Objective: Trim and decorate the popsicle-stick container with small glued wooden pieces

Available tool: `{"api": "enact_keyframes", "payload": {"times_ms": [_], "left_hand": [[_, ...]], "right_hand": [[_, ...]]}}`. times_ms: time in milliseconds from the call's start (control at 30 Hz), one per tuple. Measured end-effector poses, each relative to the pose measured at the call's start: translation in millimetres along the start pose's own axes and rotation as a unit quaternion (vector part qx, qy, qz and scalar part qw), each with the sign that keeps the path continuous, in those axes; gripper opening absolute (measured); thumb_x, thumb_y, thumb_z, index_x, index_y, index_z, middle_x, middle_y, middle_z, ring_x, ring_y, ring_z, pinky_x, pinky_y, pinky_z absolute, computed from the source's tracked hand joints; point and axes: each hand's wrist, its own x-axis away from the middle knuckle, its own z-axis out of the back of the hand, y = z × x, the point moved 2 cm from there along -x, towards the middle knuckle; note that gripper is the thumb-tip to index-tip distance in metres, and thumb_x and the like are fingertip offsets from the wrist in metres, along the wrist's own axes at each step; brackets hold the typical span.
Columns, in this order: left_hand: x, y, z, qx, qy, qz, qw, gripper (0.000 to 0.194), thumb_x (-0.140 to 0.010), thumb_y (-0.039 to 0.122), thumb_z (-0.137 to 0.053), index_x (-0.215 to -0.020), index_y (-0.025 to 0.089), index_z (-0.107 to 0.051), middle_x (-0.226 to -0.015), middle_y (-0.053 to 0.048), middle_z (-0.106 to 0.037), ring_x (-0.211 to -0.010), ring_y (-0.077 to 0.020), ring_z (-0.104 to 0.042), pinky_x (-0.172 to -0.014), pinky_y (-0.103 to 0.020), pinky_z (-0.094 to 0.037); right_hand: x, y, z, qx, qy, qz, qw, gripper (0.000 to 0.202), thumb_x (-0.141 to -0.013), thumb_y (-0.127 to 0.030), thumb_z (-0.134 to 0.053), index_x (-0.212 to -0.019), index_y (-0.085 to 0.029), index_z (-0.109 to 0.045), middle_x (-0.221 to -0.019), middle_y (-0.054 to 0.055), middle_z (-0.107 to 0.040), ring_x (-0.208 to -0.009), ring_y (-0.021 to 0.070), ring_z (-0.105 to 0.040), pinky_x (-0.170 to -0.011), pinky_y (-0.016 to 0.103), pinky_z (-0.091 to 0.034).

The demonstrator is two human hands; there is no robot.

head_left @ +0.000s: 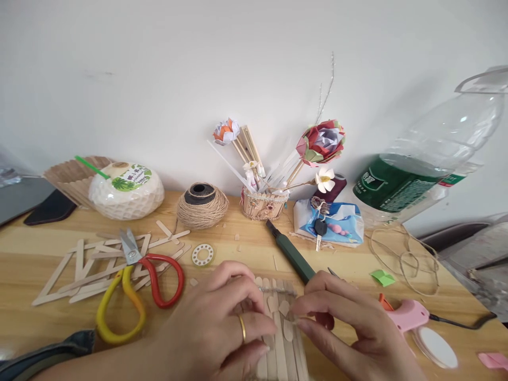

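A panel of craft sticks [280, 349] laid side by side is in front of me, with a strand of twine [280, 290] across its upper part. Small rounded wooden pieces [288, 330] sit on the panel like petals. My left hand [234, 323], a ring on one finger, rests over the panel's left side with its fingers curled; what lies between its fingertips is hidden. At the right edge, my right hand [337, 323] is closed in a pinch beside the rounded pieces. The tiny thing in that pinch is too small to name.
Scissors [133, 259] lie on loose craft sticks [85, 275] at left. Behind stand a twine spool [202, 209], a white coconut [127, 193] and a flower pot [264, 205]. A dark green pen-like tool [293, 256], pink glue gun [408, 316] and large bottle [400, 180] are right.
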Motion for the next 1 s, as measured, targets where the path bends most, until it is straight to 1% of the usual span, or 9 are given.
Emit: {"api": "enact_keyframes", "payload": {"times_ms": [100, 200, 367, 467, 567, 633, 767, 933, 1000], "left_hand": [[1, -5, -6.9, 0.008, 0.018, -0.025, 1.0, 0.008, -0.085, 0.018, -0.056, -0.085, 0.022, -0.063, -0.084, -0.001, -0.062, -0.09, -0.0189, -0.047, -0.077, -0.03, -0.041], [1, -7, -9.3, 0.03, 0.023, -0.012, 0.999, 0.004, -0.083, 0.018, -0.058, -0.081, 0.021, -0.06, -0.082, 0.0, -0.064, -0.09, -0.0181, -0.047, -0.081, -0.028, -0.042], [-3, -3, -2.5, 0.062, 0.03, 0.001, 0.998, 0.011, -0.082, 0.012, -0.059, -0.076, 0.02, -0.057, -0.075, 0.002, -0.064, -0.086, -0.0162, -0.049, -0.079, -0.026, -0.044], [-6, -4, 6.1, 0.067, 0.042, 0.051, 0.996, 0.014, -0.082, 0.009, -0.057, -0.075, 0.021, -0.057, -0.071, 0.003, -0.062, -0.081, -0.0155, -0.052, -0.074, -0.026, -0.046], [-8, -8, 14.8, 0.045, 0.076, 0.121, 0.989, 0.013, -0.082, 0.01, -0.056, -0.084, 0.023, -0.061, -0.077, 0.002, -0.06, -0.081, -0.0155, -0.053, -0.071, -0.026, -0.046], [-10, -10, 17.8, 0.034, 0.082, 0.121, 0.989, 0.018, -0.084, 0.01, -0.055, -0.091, 0.024, -0.063, -0.078, 0.002, -0.061, -0.081, -0.0155, -0.053, -0.072, -0.027, -0.045], [-11, -9, 17.0, 0.045, 0.065, 0.078, 0.994, 0.021, -0.085, 0.007, -0.053, -0.087, 0.023, -0.066, -0.073, 0.002, -0.061, -0.08, -0.0146, -0.053, -0.071, -0.026, -0.044], [-10, -10, 14.1, 0.064, 0.063, 0.172, 0.981, 0.016, -0.078, 0.009, -0.058, -0.079, 0.022, -0.067, -0.08, 0.002, -0.059, -0.075, -0.0121, -0.058, -0.069, -0.024, -0.048], [-11, -10, 13.9, 0.068, 0.057, 0.182, 0.979, 0.014, -0.078, 0.01, -0.059, -0.078, 0.022, -0.066, -0.081, 0.002, -0.059, -0.075, -0.0123, -0.06, -0.069, -0.025, -0.048]], "right_hand": [[-1, 0, -1, 0.0, -0.009, -0.014, 1.0, 0.007, -0.082, -0.02, -0.062, -0.081, -0.027, -0.065, -0.074, -0.003, -0.057, -0.062, 0.0082, -0.053, -0.055, 0.017, -0.045], [-2, 1, -3, 0.012, -0.03, -0.03, 0.999, 0.009, -0.081, -0.02, -0.063, -0.083, -0.028, -0.065, -0.075, -0.004, -0.058, -0.064, 0.0082, -0.054, -0.057, 0.018, -0.045], [-2, 2, -5, 0.017, -0.052, -0.039, 0.998, 0.007, -0.08, -0.02, -0.065, -0.078, -0.026, -0.064, -0.076, -0.005, -0.058, -0.065, 0.0078, -0.054, -0.061, 0.018, -0.046], [-2, 0, -6, 0.001, -0.056, -0.031, 0.998, 0.008, -0.081, -0.02, -0.064, -0.074, -0.024, -0.062, -0.077, -0.004, -0.058, -0.067, 0.008, -0.056, -0.061, 0.017, -0.046], [-2, 0, -7, -0.013, -0.071, -0.017, 0.997, 0.008, -0.081, -0.017, -0.064, -0.076, -0.023, -0.062, -0.078, -0.002, -0.058, -0.068, 0.0086, -0.058, -0.06, 0.018, -0.047], [-1, 0, -8, -0.015, -0.079, -0.006, 0.997, 0.007, -0.082, -0.017, -0.063, -0.077, -0.022, -0.063, -0.078, -0.002, -0.058, -0.067, 0.009, -0.058, -0.058, 0.018, -0.047], [0, 4, -6, -0.016, -0.053, 0.007, 0.998, 0.008, -0.084, -0.018, -0.06, -0.08, -0.023, -0.064, -0.078, -0.001, -0.06, -0.069, 0.0094, -0.059, -0.058, 0.018, -0.047], [-4, 9, -4, 0.012, -0.01, 0.019, 1.0, 0.014, -0.086, -0.016, -0.056, -0.092, -0.025, -0.066, -0.079, 0.0, -0.06, -0.07, 0.0108, -0.059, -0.06, 0.02, -0.049], [-3, 10, -4, 0.019, -0.014, 0.02, 1.0, 0.018, -0.086, -0.016, -0.056, -0.097, -0.026, -0.066, -0.081, 0.0, -0.06, -0.071, 0.011, -0.06, -0.061, 0.021, -0.049]]}}
